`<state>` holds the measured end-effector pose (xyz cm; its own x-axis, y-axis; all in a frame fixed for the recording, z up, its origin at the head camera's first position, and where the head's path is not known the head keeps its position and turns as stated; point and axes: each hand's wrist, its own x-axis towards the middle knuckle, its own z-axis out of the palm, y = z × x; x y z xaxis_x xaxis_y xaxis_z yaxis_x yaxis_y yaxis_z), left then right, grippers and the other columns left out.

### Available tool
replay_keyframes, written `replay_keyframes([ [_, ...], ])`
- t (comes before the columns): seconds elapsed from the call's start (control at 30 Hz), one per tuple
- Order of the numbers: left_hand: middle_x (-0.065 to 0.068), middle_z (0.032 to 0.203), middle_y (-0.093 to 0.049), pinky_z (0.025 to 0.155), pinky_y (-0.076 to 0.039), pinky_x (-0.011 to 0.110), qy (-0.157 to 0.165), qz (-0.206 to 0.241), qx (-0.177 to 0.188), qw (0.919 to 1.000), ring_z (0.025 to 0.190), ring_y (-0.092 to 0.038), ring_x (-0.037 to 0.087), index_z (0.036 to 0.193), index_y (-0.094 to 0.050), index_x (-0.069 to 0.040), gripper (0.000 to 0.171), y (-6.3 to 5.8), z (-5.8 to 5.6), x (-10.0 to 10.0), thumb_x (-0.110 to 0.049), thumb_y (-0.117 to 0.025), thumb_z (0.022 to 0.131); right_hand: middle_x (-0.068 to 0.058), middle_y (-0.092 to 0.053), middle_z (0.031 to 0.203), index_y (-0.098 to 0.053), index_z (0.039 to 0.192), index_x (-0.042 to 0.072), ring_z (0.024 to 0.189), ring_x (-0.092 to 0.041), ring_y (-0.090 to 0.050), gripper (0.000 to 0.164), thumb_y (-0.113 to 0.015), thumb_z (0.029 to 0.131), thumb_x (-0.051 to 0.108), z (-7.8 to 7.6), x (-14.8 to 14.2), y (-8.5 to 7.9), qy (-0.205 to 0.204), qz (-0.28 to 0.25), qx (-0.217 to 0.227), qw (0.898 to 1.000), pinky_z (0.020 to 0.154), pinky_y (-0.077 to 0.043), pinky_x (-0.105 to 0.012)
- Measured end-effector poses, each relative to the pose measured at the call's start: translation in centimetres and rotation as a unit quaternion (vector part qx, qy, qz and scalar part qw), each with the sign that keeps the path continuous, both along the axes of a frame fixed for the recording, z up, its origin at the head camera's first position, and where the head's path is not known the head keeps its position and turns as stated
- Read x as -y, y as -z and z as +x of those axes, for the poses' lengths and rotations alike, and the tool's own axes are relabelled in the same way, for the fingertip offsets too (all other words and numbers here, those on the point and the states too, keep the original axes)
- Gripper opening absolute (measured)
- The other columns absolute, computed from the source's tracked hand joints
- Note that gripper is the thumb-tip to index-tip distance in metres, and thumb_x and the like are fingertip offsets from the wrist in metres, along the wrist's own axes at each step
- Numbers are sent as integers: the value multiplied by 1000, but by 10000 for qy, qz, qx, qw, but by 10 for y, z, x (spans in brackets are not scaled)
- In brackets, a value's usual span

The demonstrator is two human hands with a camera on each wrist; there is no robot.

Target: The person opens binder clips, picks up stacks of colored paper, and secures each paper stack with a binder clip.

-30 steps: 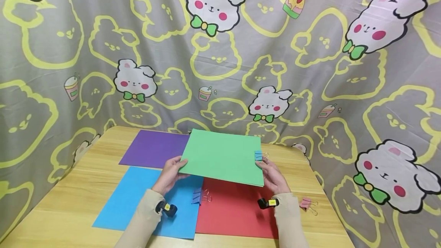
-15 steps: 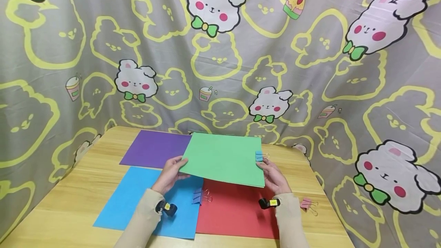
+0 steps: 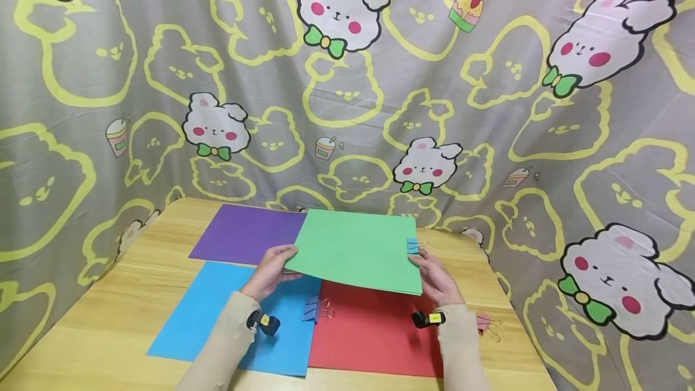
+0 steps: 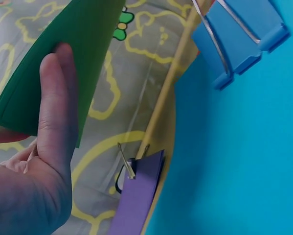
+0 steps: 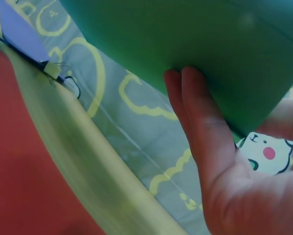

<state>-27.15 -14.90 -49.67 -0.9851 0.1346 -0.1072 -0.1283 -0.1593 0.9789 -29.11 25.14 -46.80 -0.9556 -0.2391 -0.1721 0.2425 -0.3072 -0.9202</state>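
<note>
Both hands hold a stack of green paper (image 3: 355, 249) raised over the table, tilted with its far edge up. My left hand (image 3: 273, 271) pinches the near left corner, thumb on top and fingers underneath, as the left wrist view shows. On the right edge my right hand (image 3: 434, 277) grips the stack the same way, just below a light blue binder clip (image 3: 413, 246) fastened there. Below lie blue paper (image 3: 184, 324) with a blue binder clip (image 3: 311, 310) on its right edge, and red paper (image 3: 374, 343), partly hidden under the green stack.
Purple paper (image 3: 244, 234) lies at the back left, with a small clip (image 5: 52, 69) on its edge in the right wrist view. A pink binder clip (image 3: 482, 322) sits on the wooden table (image 3: 505, 294), partly behind the right sleeve. A patterned curtain (image 3: 347, 125) surrounds the table.
The green stack has shifted slightly right and its far edge has dipped. My right hand has moved a little right, so its sleeve now overlaps the pink clip. Both grips are unchanged.
</note>
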Motion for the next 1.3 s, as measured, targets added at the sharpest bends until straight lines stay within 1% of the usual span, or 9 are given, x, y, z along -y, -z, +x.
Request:
replay_keyframes([
  [0.1,1,98,-74,86,-64,44,112,-102,-52,9999,83,-75,12,144,-49,10,47,-3,-4,0,-23,-47,111,15,-59,104,-43,112,20,96,2,-62,14,-44,110,6,-2,-3,-2,54,56,-21,10000,86,-57,-20],
  [0.27,3,101,-72,96,-60,51,365,-245,-147,9989,88,-76,13,139,-54,11,42,-10,-9,0,-20,-48,111,12,-60,107,-44,112,18,97,-1,-64,16,-39,111,3,-4,-9,-13,-337,-192,10,9992,87,-58,-23],
  [0.5,4,98,-72,84,-65,41,361,-806,-129,9960,79,-73,11,132,-62,9,38,-21,-15,-1,-20,-54,108,11,-61,107,-45,113,17,95,0,-64,16,-39,110,3,-9,-14,-27,-602,-141,-41,9981,84,-58,-23],
  [0.7,0,90,-60,94,-61,49,295,-1285,-85,9912,61,-50,6,130,-65,7,38,-25,-25,-1,-22,-60,105,12,-61,105,-45,117,19,94,1,-62,15,-44,110,6,-24,-17,-23,-425,375,-111,9983,83,-58,-21],
  [0.87,-5,74,-53,76,-62,39,214,-1683,-232,9852,60,-47,6,119,-71,4,32,-26,-32,-3,-22,-64,103,13,-53,103,-43,113,19,93,2,-55,13,-46,110,7,-33,-19,-24,-315,638,-96,9974,82,-53,-17],
  [0.97,-4,68,-48,66,-56,30,204,-1839,-281,9823,58,-43,9,120,-72,3,31,-29,-34,-5,-22,-64,103,9,-46,108,-42,112,15,103,-4,-47,11,-45,109,5,-33,-17,-33,-247,691,-30,9973,82,-49,-16],
  [1.1,-2,78,-58,64,-51,29,136,-2108,-327,9769,63,-48,11,120,-73,2,31,-32,-35,-9,-21,-66,102,8,-44,109,-45,110,15,107,-5,-41,11,-46,109,4,-37,-19,-32,-210,660,6,9976,84,-47,-16],
  [1.2,3,86,-66,67,-49,33,-32,-2422,-410,9694,65,-49,14,114,-77,1,27,-34,-36,-13,-21,-68,101,11,-52,102,-46,104,20,97,-2,-52,14,-46,110,7,-44,-24,-25,-209,637,81,9977,82,-51,-19],
  [1.3,9,101,-75,80,-55,38,-204,-2806,-522,9582,82,-63,19,109,-79,-2,24,-34,-39,-19,-22,-70,99,11,-58,101,-45,106,19,92,-1,-61,12,-45,110,8,-44,-25,-27,-271,619,144,9976,81,-55,-21],
])
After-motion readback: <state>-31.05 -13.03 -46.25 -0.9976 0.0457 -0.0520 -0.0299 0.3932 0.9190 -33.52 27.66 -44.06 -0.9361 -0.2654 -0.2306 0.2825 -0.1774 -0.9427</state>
